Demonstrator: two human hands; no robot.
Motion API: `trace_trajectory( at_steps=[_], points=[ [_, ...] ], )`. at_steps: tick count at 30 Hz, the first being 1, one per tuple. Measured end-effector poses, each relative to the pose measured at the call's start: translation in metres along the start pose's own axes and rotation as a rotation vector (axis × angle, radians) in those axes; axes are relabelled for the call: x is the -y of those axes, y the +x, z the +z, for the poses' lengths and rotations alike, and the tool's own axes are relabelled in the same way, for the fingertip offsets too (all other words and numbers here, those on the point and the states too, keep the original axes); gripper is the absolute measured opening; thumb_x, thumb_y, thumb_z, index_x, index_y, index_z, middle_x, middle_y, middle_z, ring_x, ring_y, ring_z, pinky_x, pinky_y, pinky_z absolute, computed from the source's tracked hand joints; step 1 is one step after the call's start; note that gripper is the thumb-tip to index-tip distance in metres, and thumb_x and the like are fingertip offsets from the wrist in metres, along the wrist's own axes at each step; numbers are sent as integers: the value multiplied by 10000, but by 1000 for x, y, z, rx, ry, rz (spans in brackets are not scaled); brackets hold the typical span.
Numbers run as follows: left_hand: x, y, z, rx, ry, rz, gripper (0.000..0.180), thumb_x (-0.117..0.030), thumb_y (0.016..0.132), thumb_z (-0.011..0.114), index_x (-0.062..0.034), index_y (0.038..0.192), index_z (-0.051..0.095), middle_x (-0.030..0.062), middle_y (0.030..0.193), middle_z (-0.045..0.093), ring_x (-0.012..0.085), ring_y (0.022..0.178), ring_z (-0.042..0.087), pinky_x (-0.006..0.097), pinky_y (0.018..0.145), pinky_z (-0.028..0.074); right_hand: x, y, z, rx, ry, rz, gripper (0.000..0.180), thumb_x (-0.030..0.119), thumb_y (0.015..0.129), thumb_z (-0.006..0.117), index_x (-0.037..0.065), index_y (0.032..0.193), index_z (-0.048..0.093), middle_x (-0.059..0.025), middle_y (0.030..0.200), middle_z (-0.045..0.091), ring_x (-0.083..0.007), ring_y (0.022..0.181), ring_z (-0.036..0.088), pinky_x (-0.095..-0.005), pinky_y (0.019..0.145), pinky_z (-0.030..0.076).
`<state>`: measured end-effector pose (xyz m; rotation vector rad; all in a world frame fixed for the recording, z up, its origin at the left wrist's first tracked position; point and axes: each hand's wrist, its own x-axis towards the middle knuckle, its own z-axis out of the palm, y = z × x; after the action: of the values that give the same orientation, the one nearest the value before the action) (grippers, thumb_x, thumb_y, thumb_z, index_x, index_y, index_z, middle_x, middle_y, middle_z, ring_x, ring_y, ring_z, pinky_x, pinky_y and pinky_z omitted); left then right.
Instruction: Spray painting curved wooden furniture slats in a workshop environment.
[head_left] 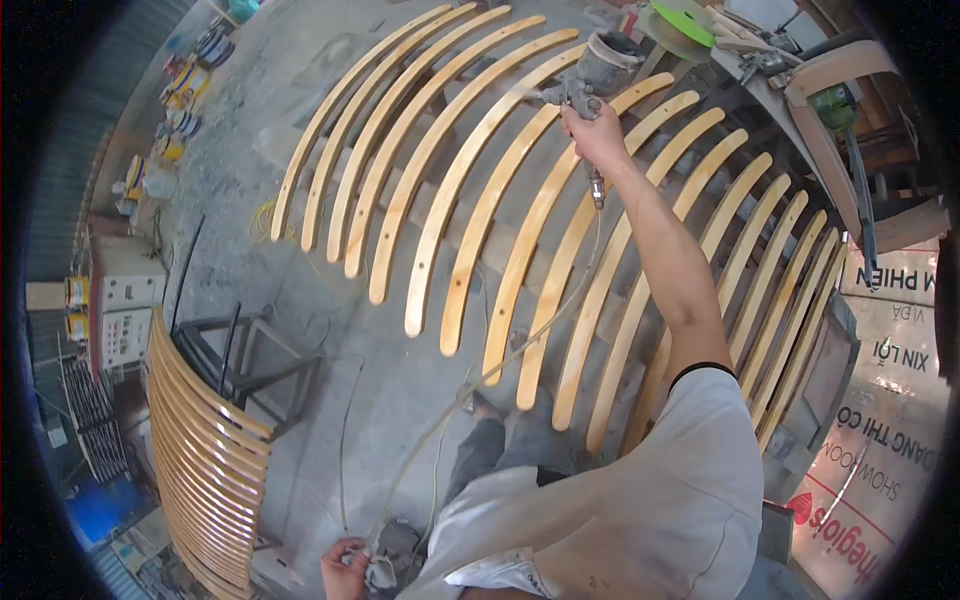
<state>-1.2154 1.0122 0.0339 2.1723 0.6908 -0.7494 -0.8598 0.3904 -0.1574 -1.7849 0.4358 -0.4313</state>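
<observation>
Stretched out over a long row of curved pale wooden slats, my right hand is closed around the handle of a spray gun. A grey, stained cup shows beside the gun's head, apparently part of it. From the gun's lower fitting a thin air hose runs back across the slats toward my body. My left hand is low at the bottom edge, its fingers closed on a crumpled greyish cloth. The slats lie side by side with gaps between them, some with small dark holes.
Glossy brown curved slats stand stacked at left beside a dark metal frame. Paint cans line the far left wall. A green disc and a curved wooden frame are at far right. Hose lengths lie on the floor.
</observation>
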Motion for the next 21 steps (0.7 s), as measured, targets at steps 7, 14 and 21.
trace_trajectory(
  at_steps=[7,14,21],
  points=[
    [68,3,-30,-43,-6,14,153,-66,791,699,13,918,669,22,838,650,104,804,555,251,757,449,43,-117,48,199,-4,123,179,223,868,657,53,841,604,25,602,545,-72,491,481,-255,473,400],
    [124,5,-42,2,-93,26,117,-66,814,692,4,903,663,-3,831,634,83,792,538,237,716,435,74,-226,80,355,-89,102,211,212,871,662,16,948,648,-17,713,647,-88,620,575,-273,590,472],
    [160,11,-48,3,-109,49,122,-73,823,701,5,911,667,3,814,638,93,775,544,248,722,442,74,-302,97,485,-86,102,217,219,878,661,25,972,638,-18,762,644,-71,624,556,-255,552,447]
  ],
)
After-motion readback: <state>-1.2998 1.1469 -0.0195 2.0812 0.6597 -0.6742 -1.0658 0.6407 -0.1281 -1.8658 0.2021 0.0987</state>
